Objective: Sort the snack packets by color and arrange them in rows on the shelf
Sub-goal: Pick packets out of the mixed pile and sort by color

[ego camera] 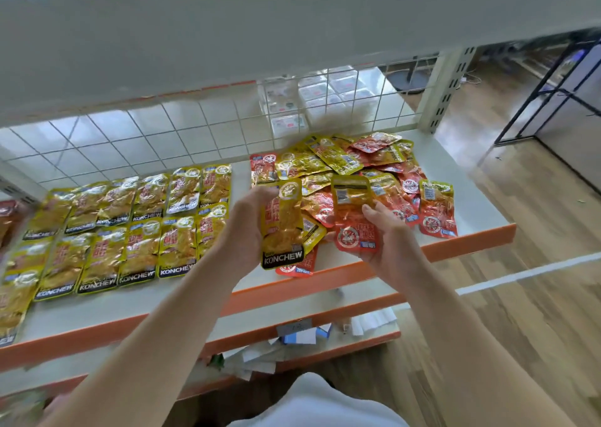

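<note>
My left hand (242, 228) grips a yellow KONCHEW packet (282, 228) upright over the middle of the shelf. My right hand (387, 241) holds a red packet (356, 234) with a yellow one (351, 192) fanned out above it. Rows of yellow packets (130, 228) lie flat side by side on the left half of the white shelf (201, 299). A mixed heap of red and yellow packets (367, 166) covers the right half, just beyond both hands. One red packet (297, 265) lies below the packet in my left hand.
The shelf has an orange front edge (471, 241) and a white wire grid (182, 130) at its back. Another white shelf board (260, 29) hangs close overhead. A lower shelf (292, 338) holds papers and small boxes. Wooden floor (520, 296) lies to the right.
</note>
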`<control>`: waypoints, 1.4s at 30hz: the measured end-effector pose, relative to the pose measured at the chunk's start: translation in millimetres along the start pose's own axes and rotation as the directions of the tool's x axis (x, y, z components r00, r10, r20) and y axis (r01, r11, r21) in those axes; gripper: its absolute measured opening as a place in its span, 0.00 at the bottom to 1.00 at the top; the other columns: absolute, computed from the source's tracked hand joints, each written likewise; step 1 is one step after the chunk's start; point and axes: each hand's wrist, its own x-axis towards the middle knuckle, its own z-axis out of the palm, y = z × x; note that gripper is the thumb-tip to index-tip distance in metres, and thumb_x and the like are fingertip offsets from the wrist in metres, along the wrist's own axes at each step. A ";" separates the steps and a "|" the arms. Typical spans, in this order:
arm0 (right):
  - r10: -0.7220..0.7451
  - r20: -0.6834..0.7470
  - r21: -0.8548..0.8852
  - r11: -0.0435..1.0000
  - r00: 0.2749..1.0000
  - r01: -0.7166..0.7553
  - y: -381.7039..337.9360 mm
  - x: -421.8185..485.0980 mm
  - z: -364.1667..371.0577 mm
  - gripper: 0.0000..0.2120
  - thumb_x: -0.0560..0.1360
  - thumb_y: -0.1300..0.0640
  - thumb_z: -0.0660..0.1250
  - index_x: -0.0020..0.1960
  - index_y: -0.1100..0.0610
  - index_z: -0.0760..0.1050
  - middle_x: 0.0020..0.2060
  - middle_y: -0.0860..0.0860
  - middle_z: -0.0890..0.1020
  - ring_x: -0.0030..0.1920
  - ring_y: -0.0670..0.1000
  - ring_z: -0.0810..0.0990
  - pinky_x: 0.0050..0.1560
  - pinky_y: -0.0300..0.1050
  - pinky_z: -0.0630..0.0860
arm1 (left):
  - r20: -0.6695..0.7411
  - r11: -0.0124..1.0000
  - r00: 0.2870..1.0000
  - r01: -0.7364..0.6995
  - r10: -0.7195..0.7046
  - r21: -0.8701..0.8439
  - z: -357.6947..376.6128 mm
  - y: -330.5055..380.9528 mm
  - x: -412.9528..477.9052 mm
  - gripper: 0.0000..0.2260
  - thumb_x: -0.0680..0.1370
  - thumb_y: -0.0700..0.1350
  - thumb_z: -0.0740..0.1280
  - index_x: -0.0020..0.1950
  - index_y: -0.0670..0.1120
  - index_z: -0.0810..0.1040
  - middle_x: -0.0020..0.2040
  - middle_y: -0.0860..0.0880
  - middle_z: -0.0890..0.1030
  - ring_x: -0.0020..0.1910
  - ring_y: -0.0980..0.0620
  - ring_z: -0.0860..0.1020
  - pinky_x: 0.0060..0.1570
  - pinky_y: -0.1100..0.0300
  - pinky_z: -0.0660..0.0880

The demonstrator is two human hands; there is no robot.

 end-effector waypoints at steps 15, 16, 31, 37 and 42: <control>0.132 0.381 -0.205 0.977 0.915 -0.056 14.8 -1.7 37.0 0.31 0.72 0.44 0.72 0.68 0.60 0.72 0.64 0.58 0.80 0.58 0.64 0.82 0.54 0.55 0.82 | -0.146 0.955 0.954 -0.277 0.261 -0.108 -76.2 -14.9 -33.8 0.15 0.77 0.25 0.61 0.57 0.40 0.76 0.43 0.45 0.85 0.43 0.49 0.85 0.41 0.57 0.82; 0.084 0.350 -0.247 0.969 0.933 0.006 17.4 -1.1 39.7 0.26 0.70 0.49 0.76 0.63 0.60 0.77 0.58 0.58 0.84 0.51 0.60 0.85 0.50 0.52 0.82 | -0.166 0.950 0.949 -0.290 0.269 -0.117 -78.7 -15.5 -36.6 0.14 0.77 0.25 0.61 0.55 0.40 0.77 0.43 0.45 0.85 0.43 0.50 0.85 0.40 0.57 0.82; -0.028 0.227 -0.426 0.896 0.974 0.125 47.2 -0.8 82.4 0.09 0.67 0.47 0.76 0.45 0.50 0.87 0.53 0.52 0.86 0.60 0.51 0.81 0.58 0.46 0.79 | -0.318 0.944 0.889 -0.308 0.329 0.114 -121.9 -35.8 -69.1 0.11 0.78 0.32 0.68 0.55 0.46 0.82 0.52 0.43 0.85 0.52 0.43 0.83 0.50 0.47 0.81; -0.012 0.216 -0.340 0.936 0.976 0.087 71.6 2.0 102.4 0.09 0.67 0.55 0.73 0.47 0.55 0.84 0.44 0.52 0.87 0.44 0.51 0.86 0.46 0.45 0.83 | -0.436 0.952 0.847 -0.276 0.305 0.132 -140.7 -41.0 -88.7 0.11 0.77 0.32 0.69 0.58 0.43 0.80 0.52 0.44 0.86 0.53 0.43 0.84 0.49 0.49 0.82; -0.010 0.211 -0.365 0.927 0.977 0.088 89.3 1.2 125.4 0.14 0.67 0.55 0.73 0.52 0.57 0.82 0.46 0.52 0.87 0.47 0.52 0.87 0.44 0.42 0.82 | -0.491 0.951 0.816 -0.288 0.305 0.112 -162.5 -38.3 -95.9 0.11 0.77 0.33 0.70 0.56 0.46 0.81 0.50 0.44 0.86 0.52 0.43 0.84 0.53 0.46 0.81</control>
